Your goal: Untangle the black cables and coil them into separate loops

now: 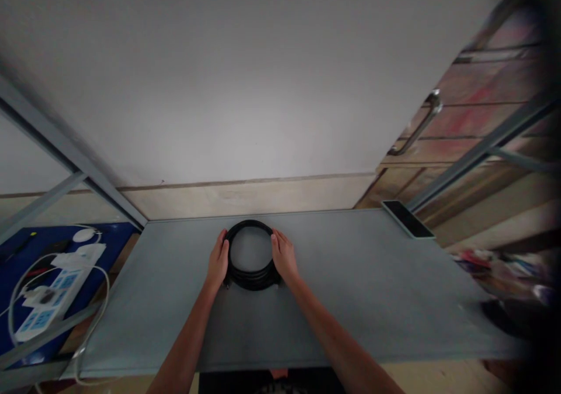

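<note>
Presently, my left hand [218,261] and my right hand [284,257] lie on opposite sides of a black cable coil [250,256], palms turned inward against its outer rim. Neither hand is closed around it: the fingers are extended and held close together, pressing flat on the coil's flanks, so the ring is cupped between them rather than gripped. The coil lies flat on the grey table [350,300], near the far edge and roughly central along its width. Two small cable ends show at the near side of the coil, one beside each wrist; I cannot tell their type.

A dark phone [408,219] lies at the table's far right corner, well apart from the coil. To the left, off the table, a white power strip [48,306] with white leads rests on a blue surface [17,253]. A grey metal frame [65,148] rises at the left, and a wooden door with a metal handle [418,126] stands at the right. A plain pale wall [245,78] backs the table.
</note>
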Demonstrator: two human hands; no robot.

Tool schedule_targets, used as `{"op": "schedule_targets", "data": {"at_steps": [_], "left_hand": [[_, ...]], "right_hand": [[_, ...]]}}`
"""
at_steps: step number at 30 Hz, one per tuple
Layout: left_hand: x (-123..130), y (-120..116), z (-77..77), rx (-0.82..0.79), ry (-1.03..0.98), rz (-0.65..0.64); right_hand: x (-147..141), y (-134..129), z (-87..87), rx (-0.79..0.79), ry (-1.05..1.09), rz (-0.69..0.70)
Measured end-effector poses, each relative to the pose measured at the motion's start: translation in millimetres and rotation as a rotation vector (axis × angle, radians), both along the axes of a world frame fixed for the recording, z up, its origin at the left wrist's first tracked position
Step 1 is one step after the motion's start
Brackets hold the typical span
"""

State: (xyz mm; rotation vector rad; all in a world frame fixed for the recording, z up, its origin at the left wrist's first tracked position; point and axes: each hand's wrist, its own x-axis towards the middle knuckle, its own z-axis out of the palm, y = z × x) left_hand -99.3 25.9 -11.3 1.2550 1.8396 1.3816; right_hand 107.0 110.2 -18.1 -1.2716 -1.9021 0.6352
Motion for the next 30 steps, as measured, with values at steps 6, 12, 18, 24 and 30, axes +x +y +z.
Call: {"op": "schedule_targets", "data": {"at_steps": [6, 12, 18, 24, 30], "left_hand": [[49, -30, 3.9, 0.033, -0.199, -0.026], [79, -68, 9.2, -0.038, -0.154, -0.025], [98, -112, 4.7, -0.23, -0.018, 0.066], [103, -126, -2.6, -0.282, 0.061, 0.002], [126, -117, -10.3, -0.266, 0.134, -0.014]], "right_hand": [[64, -24, -0.9, -0.023, -0.083, -0.009], [105, -50, -1.5, -0.092, -0.049, 0.065], [129, -82, -12.2, -0.134, -0.041, -0.107], [133, -106, -13.5, -0.1, -0.024, -0.086], [111, -124, -8.6, -0.069, -0.103, -0.138]]}}
